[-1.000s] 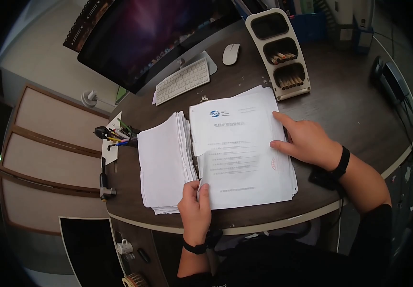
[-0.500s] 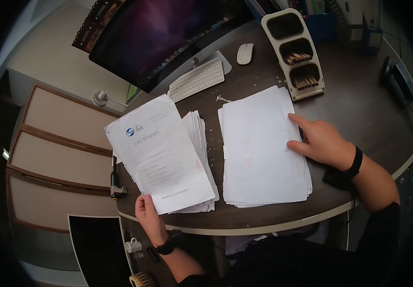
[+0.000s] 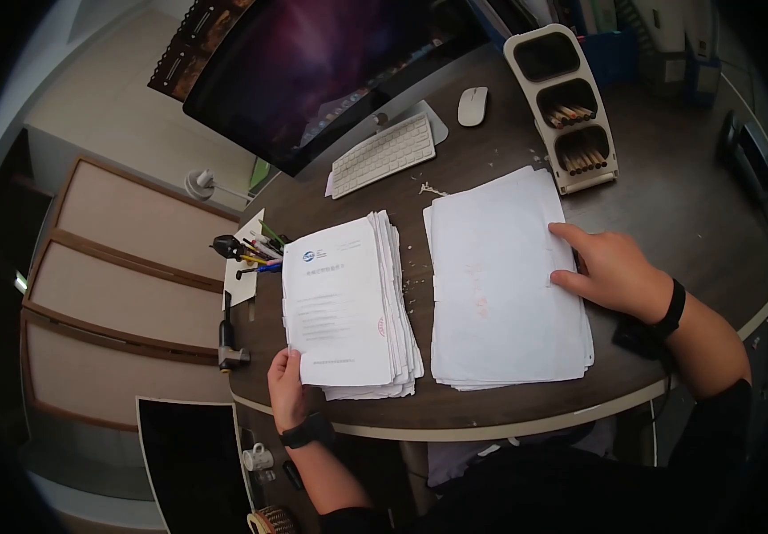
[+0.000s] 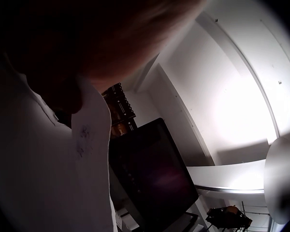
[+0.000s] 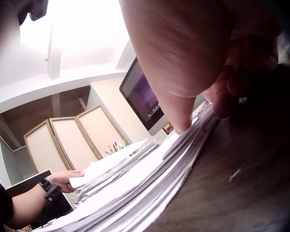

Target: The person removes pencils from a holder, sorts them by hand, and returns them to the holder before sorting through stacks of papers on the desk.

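Observation:
Two piles of white paper lie side by side on the desk. On the left paper stack [image 3: 406, 343] lies a printed document [image 3: 335, 307] with a blue logo and a red stamp. My left hand [image 3: 287, 390] pinches this document at its lower left corner, thumb on top. In the right wrist view the left hand [image 5: 65, 180] holds it at the near edge. My right hand [image 3: 620, 271] rests at the right edge of the right paper stack [image 3: 509, 285], thumb and index finger extended onto it. Faint reddish writing marks that stack's blank top sheet.
Behind the papers are a keyboard [image 3: 384, 156], a mouse [image 3: 472, 106] and a monitor [image 3: 331, 71]. A tiered pencil holder [image 3: 571, 173] stands close behind the right stack. Pens [image 3: 264, 254] stand left of the left stack. Paper scraps [image 3: 431, 189] lie behind the piles.
My left hand has carried the printed document from the right stack over to the left stack and lowered it there. My right hand has stayed at the right stack's edge.

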Action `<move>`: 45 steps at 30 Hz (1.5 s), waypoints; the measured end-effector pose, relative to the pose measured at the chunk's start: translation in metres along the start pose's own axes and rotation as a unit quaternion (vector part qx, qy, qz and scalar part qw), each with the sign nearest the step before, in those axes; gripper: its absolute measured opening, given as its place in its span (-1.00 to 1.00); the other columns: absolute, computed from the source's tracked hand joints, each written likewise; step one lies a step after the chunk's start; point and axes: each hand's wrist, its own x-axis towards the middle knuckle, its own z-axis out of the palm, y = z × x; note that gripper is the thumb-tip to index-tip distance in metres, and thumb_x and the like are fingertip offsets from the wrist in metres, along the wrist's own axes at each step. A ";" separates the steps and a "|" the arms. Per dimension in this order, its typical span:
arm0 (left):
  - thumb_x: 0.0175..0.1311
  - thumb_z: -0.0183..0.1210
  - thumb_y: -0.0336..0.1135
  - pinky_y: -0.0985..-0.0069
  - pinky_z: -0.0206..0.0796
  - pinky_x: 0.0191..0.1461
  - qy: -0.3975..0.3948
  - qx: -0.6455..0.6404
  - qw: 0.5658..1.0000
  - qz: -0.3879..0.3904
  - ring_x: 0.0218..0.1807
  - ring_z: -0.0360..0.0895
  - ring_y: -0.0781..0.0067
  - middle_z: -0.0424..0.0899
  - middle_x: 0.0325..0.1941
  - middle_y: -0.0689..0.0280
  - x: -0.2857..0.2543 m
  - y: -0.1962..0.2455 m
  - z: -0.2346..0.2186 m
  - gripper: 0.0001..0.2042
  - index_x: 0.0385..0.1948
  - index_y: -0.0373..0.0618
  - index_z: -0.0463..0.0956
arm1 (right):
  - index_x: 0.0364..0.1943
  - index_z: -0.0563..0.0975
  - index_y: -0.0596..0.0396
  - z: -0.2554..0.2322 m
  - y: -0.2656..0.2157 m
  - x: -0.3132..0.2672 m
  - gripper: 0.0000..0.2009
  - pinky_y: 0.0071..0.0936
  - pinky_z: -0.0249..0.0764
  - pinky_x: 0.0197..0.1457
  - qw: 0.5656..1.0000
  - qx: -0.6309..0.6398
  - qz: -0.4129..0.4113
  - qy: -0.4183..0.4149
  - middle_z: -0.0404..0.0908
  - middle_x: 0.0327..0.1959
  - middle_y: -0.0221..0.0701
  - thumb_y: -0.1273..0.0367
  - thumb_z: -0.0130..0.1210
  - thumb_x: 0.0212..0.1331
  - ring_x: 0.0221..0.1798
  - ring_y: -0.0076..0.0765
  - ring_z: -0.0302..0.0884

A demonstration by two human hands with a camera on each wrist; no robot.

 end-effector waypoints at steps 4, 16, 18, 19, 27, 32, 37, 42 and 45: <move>0.58 0.12 -0.21 0.71 0.09 -0.60 0.002 0.051 0.998 -0.025 -0.60 0.36 0.80 0.60 -0.48 0.52 0.003 0.000 0.003 -0.81 -0.17 -0.12 0.59 | 0.27 0.47 0.15 -0.001 -0.001 -0.001 -0.40 -0.02 0.57 -0.12 1.000 -0.001 -0.003 0.002 0.72 -0.35 -0.04 0.16 0.31 0.19 -0.25 0.16 0.71; 0.35 0.32 -0.33 0.45 0.40 -0.24 0.189 0.428 0.864 0.184 -0.39 0.50 0.45 0.62 -0.33 0.29 -0.019 -0.002 0.031 -0.78 -0.10 -0.28 0.65 | 0.28 0.45 0.15 0.001 0.001 -0.001 -0.40 -0.03 0.57 -0.13 1.000 0.000 -0.006 0.006 0.71 -0.35 -0.03 0.18 0.31 0.19 -0.25 0.17 0.70; 0.31 0.34 -0.36 0.42 0.42 -0.20 0.242 0.467 0.802 0.283 -0.38 0.49 0.38 0.61 -0.27 0.24 -0.030 -0.006 0.043 -0.78 -0.10 -0.27 0.66 | 0.28 0.45 0.15 0.003 0.003 -0.001 -0.39 -0.03 0.57 -0.13 1.000 -0.002 -0.006 0.005 0.71 -0.36 -0.03 0.18 0.31 0.19 -0.25 0.17 0.70; 0.30 0.33 -0.39 0.44 0.42 -0.19 0.228 0.419 0.833 0.280 -0.36 0.50 0.38 0.61 -0.20 0.23 -0.045 0.007 0.061 -0.80 -0.11 -0.27 0.66 | 0.32 0.44 0.13 0.005 0.006 -0.001 -0.38 -0.10 0.56 -0.18 1.000 -0.003 -0.012 0.013 0.68 -0.41 -0.11 0.18 0.32 0.19 -0.31 0.08 0.69; 0.32 0.34 -0.43 0.53 0.44 -0.25 -0.078 0.282 0.929 0.224 -0.37 0.57 0.50 0.68 -0.16 0.18 -0.119 0.036 0.180 -0.76 -0.03 -0.28 0.68 | 0.31 0.44 0.14 -0.003 -0.004 -0.002 -0.38 -0.07 0.57 -0.14 1.000 -0.007 0.019 -0.014 0.70 -0.37 -0.08 0.16 0.31 0.21 -0.24 0.12 0.70; 0.29 0.41 -0.24 0.48 0.45 -0.25 -0.063 0.335 0.918 0.201 -0.40 0.52 0.44 0.62 -0.03 0.12 -0.118 0.023 0.206 -0.54 0.15 -0.30 0.59 | 0.31 0.45 0.14 0.000 0.001 -0.001 -0.38 -0.08 0.57 -0.15 1.000 -0.013 -0.002 -0.003 0.71 -0.38 -0.09 0.15 0.32 0.20 -0.27 0.12 0.70; 0.25 0.43 -0.11 0.39 0.44 -0.19 -0.073 0.379 0.904 0.184 -0.29 0.52 0.33 0.57 -0.12 0.14 -0.120 0.033 0.210 -0.44 0.20 -0.28 0.56 | 0.30 0.45 0.14 0.001 0.000 0.000 -0.38 -0.07 0.58 -0.16 1.000 -0.008 -0.004 -0.001 0.70 -0.39 -0.07 0.15 0.31 0.20 -0.28 0.12 0.70; 0.27 0.41 -0.02 0.25 0.49 -0.09 -0.068 0.380 0.914 0.126 -0.15 0.58 0.15 0.53 -0.14 0.14 -0.121 0.033 0.214 -0.42 0.19 -0.24 0.52 | 0.31 0.44 0.15 -0.001 0.000 -0.001 -0.38 -0.06 0.57 -0.16 1.000 -0.009 0.000 -0.007 0.70 -0.41 -0.07 0.17 0.31 0.20 -0.29 0.12 0.70; 0.28 0.41 -0.02 0.26 0.48 -0.08 -0.058 0.374 0.919 0.111 -0.14 0.57 0.17 0.52 -0.10 0.14 -0.124 0.035 0.216 -0.43 0.17 -0.23 0.51 | 0.31 0.45 0.16 -0.002 -0.001 0.000 -0.37 -0.07 0.57 -0.17 1.000 -0.007 -0.004 -0.005 0.70 -0.42 -0.08 0.18 0.32 0.19 -0.29 0.12 0.70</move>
